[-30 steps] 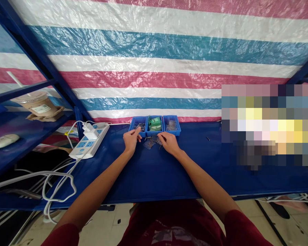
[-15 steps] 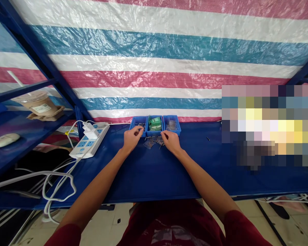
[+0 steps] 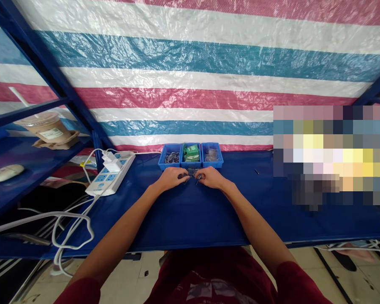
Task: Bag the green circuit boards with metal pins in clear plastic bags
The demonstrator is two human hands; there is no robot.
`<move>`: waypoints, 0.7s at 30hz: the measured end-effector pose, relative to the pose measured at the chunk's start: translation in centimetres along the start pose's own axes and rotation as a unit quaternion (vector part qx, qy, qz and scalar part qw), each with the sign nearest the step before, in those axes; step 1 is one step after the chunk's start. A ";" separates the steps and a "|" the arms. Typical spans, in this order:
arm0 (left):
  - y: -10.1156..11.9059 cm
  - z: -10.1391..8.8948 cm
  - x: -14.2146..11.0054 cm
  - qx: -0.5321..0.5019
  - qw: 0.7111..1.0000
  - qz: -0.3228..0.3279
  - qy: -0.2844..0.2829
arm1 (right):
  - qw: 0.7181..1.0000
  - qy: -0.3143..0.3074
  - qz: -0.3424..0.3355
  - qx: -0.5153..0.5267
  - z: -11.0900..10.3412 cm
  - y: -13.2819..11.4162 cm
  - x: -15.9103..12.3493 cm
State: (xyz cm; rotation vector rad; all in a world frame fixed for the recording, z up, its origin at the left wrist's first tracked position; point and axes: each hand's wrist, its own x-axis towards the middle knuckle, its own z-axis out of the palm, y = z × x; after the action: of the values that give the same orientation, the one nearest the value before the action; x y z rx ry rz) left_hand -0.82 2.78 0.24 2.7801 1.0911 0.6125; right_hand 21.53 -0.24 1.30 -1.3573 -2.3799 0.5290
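Observation:
My left hand and my right hand face each other low over the table, just in front of three blue bins. Between them lies a small pile of clear plastic bags with thin metal pieces, partly covered by my fingers. The left fingers are curled closed at the pile's left side; what they grip is too small to make out. My right thumb and fingertips are pinched together, and a thin, dark, screw-like piece sticks out below them. Screw-like metal pieces fill the left bin.
Green packets fill the middle bin; clear bags lie in the right bin. One loose screw-like piece lies to the right. A white power strip with cables stands left. A striped sheet hangs behind.
My left hand has moved from the left bin's front edge down and right to the pile. My right hand has shifted slightly down. More of the left bin's contents shows.

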 end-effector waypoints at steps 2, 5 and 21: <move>0.0 0.3 0.0 -0.009 1.000 -0.001 -0.001 | 1.000 -0.010 -0.021 -0.004 0.4 0.1 0.1; -0.1 0.4 0.0 -0.018 1.000 -0.008 0.000 | 0.999 -0.017 -0.047 -0.008 1.0 0.3 0.3; 0.3 0.3 0.0 -0.052 0.998 -0.026 0.027 | 0.989 -0.044 -0.115 -0.087 1.3 0.2 0.5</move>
State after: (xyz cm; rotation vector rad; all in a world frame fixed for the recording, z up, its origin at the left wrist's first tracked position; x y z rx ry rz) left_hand -0.47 2.55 0.05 2.6534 1.1038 0.7203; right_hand 20.82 0.16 0.10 -1.1240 -2.6635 0.3306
